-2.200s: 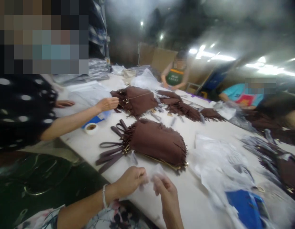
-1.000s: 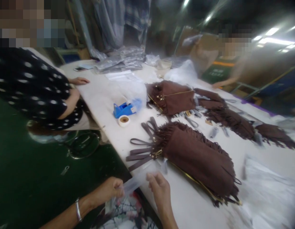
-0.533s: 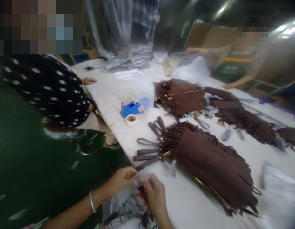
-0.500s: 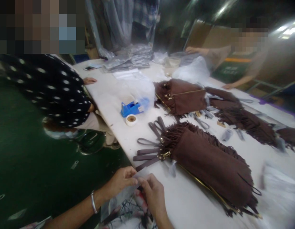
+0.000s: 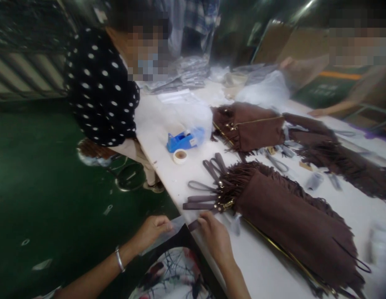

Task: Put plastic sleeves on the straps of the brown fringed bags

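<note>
My left hand (image 5: 153, 233) is closed on a small clear plastic sleeve (image 5: 177, 226), which stretches toward the table edge. At that edge, my right hand (image 5: 215, 237) has its fingers closed around a brown wrist strap (image 5: 194, 225). This strap belongs to a stack of brown fringed bags (image 5: 286, 211) with gold zips, lying just right of my right hand. Other looped straps (image 5: 200, 199) fan out from the stack's left end beside gold clasps (image 5: 225, 205). Below the stack's corner, a bit of clear plastic (image 5: 235, 224) hangs from a strap.
A blue tape dispenser (image 5: 183, 140) and a tape roll (image 5: 180, 156) stand on the white table (image 5: 163, 166). More brown fringed bags (image 5: 258, 126) lie behind. A person in a dotted top (image 5: 102, 87) sits at the left edge; another person's arm (image 5: 333, 109) rests at the far right.
My hands have moved apart: the left keeps the plastic sleeve, while the right has left it and taken a wrist strap. The view has swung left, and the seated person's head is now lower.
</note>
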Demonstrator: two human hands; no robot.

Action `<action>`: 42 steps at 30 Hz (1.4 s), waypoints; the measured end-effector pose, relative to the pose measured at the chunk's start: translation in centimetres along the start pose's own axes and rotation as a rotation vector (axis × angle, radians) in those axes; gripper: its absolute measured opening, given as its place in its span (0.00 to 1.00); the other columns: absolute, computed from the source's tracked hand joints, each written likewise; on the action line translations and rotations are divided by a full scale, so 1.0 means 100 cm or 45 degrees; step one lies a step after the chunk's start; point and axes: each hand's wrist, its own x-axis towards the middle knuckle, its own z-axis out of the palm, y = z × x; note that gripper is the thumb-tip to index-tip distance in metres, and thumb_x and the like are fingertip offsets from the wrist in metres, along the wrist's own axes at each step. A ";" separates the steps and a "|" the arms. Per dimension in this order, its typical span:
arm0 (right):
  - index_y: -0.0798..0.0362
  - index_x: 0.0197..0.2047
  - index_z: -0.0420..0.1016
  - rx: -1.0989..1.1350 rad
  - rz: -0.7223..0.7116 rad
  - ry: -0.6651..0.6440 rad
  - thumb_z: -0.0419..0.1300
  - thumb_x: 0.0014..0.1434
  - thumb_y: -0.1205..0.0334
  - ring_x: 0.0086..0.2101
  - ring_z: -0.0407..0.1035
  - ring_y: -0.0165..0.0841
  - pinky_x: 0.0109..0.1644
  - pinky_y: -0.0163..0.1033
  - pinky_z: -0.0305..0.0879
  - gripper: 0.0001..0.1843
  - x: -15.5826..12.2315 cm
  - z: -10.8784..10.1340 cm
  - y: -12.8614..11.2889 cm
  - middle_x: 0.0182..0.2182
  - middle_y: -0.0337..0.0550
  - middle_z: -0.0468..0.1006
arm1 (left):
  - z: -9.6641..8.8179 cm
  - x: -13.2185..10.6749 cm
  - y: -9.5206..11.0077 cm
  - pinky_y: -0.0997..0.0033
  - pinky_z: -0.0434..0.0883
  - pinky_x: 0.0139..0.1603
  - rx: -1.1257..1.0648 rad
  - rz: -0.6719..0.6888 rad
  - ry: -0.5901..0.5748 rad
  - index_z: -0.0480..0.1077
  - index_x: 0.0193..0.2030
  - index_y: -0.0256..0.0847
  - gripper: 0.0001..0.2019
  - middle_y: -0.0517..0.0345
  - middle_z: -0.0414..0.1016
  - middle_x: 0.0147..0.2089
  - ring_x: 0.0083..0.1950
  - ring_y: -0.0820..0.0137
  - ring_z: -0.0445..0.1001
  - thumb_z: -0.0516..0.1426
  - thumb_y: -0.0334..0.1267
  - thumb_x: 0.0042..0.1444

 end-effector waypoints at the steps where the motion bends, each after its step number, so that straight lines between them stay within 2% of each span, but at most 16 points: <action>1: 0.44 0.42 0.76 0.004 0.023 -0.001 0.55 0.61 0.52 0.34 0.74 0.37 0.38 0.37 0.63 0.12 0.001 0.001 -0.001 0.35 0.39 0.81 | 0.000 0.000 0.001 0.72 0.61 0.34 0.006 -0.003 -0.005 0.74 0.29 0.35 0.19 0.58 0.72 0.27 0.31 0.69 0.66 0.61 0.53 0.51; 5: 0.47 0.37 0.72 0.165 0.058 -0.030 0.55 0.61 0.53 0.30 0.72 0.34 0.36 0.35 0.61 0.09 0.000 -0.001 -0.004 0.29 0.36 0.78 | 0.002 -0.001 0.007 0.71 0.61 0.35 0.081 0.000 -0.006 0.74 0.28 0.35 0.20 0.59 0.71 0.27 0.32 0.68 0.66 0.59 0.54 0.52; 7: 0.48 0.40 0.72 0.214 0.095 0.008 0.55 0.61 0.52 0.28 0.71 0.34 0.34 0.35 0.61 0.10 -0.003 -0.002 -0.004 0.29 0.37 0.78 | 0.004 -0.001 0.008 0.71 0.61 0.35 0.104 -0.002 -0.031 0.74 0.29 0.35 0.21 0.59 0.71 0.28 0.33 0.67 0.66 0.58 0.55 0.53; 10: 0.48 0.48 0.70 0.142 0.131 0.134 0.54 0.61 0.52 0.27 0.70 0.34 0.33 0.36 0.60 0.15 -0.014 -0.001 -0.006 0.28 0.38 0.77 | 0.004 -0.002 0.008 0.71 0.62 0.36 0.099 0.006 -0.098 0.75 0.32 0.35 0.21 0.58 0.73 0.30 0.34 0.67 0.68 0.57 0.55 0.55; 12: 0.48 0.51 0.69 0.150 0.120 0.133 0.53 0.62 0.53 0.27 0.69 0.33 0.33 0.35 0.60 0.16 -0.024 -0.001 -0.010 0.26 0.37 0.75 | 0.004 -0.004 0.009 0.71 0.62 0.37 0.101 0.028 -0.132 0.75 0.33 0.35 0.20 0.58 0.73 0.31 0.34 0.67 0.68 0.57 0.53 0.56; 17: 0.47 0.53 0.69 0.531 0.119 -0.154 0.53 0.63 0.55 0.22 0.64 0.28 0.27 0.31 0.60 0.17 -0.039 0.003 -0.026 0.27 0.35 0.73 | 0.006 -0.009 0.013 0.73 0.58 0.32 0.098 0.079 -0.199 0.75 0.33 0.34 0.19 0.60 0.70 0.28 0.31 0.71 0.65 0.56 0.51 0.58; 22: 0.51 0.41 0.74 0.657 0.140 -0.342 0.56 0.60 0.57 0.21 0.63 0.26 0.24 0.29 0.58 0.09 -0.034 0.002 -0.026 0.24 0.34 0.72 | 0.007 -0.007 0.008 0.75 0.57 0.30 0.052 0.094 -0.283 0.74 0.32 0.34 0.19 0.60 0.68 0.27 0.29 0.73 0.62 0.57 0.52 0.57; 25: 0.51 0.38 0.73 0.625 0.098 -0.413 0.56 0.60 0.59 0.21 0.64 0.25 0.25 0.29 0.57 0.07 -0.030 -0.001 -0.023 0.24 0.33 0.72 | 0.008 -0.006 0.006 0.74 0.59 0.32 0.017 0.087 -0.313 0.76 0.35 0.33 0.18 0.58 0.71 0.30 0.31 0.71 0.65 0.58 0.50 0.57; 31: 0.51 0.34 0.72 0.483 0.071 -0.419 0.55 0.60 0.62 0.22 0.64 0.26 0.27 0.29 0.57 0.06 -0.029 -0.004 -0.027 0.21 0.32 0.71 | 0.016 -0.006 0.005 0.72 0.64 0.37 -0.186 0.049 -0.287 0.76 0.43 0.34 0.16 0.52 0.77 0.37 0.36 0.68 0.70 0.61 0.46 0.55; 36: 0.50 0.33 0.70 0.285 0.022 -0.435 0.55 0.60 0.65 0.23 0.66 0.26 0.29 0.29 0.56 0.05 -0.033 -0.004 -0.027 0.22 0.31 0.73 | 0.018 -0.001 -0.004 0.75 0.62 0.30 -0.238 -0.012 -0.155 0.72 0.32 0.34 0.14 0.58 0.73 0.28 0.29 0.73 0.68 0.64 0.46 0.52; 39: 0.49 0.34 0.70 0.214 -0.027 -0.451 0.54 0.61 0.65 0.24 0.67 0.27 0.30 0.30 0.57 0.05 -0.033 -0.006 -0.026 0.23 0.31 0.74 | 0.014 0.001 -0.006 0.75 0.63 0.30 -0.192 -0.018 -0.175 0.73 0.33 0.34 0.14 0.57 0.74 0.29 0.29 0.72 0.68 0.64 0.46 0.52; 42: 0.48 0.37 0.71 0.099 -0.084 -0.299 0.52 0.64 0.63 0.31 0.71 0.29 0.35 0.32 0.61 0.07 -0.027 -0.012 -0.025 0.29 0.35 0.76 | 0.008 0.003 -0.007 0.74 0.64 0.32 -0.149 -0.003 -0.176 0.73 0.34 0.34 0.14 0.56 0.75 0.31 0.31 0.71 0.70 0.63 0.46 0.52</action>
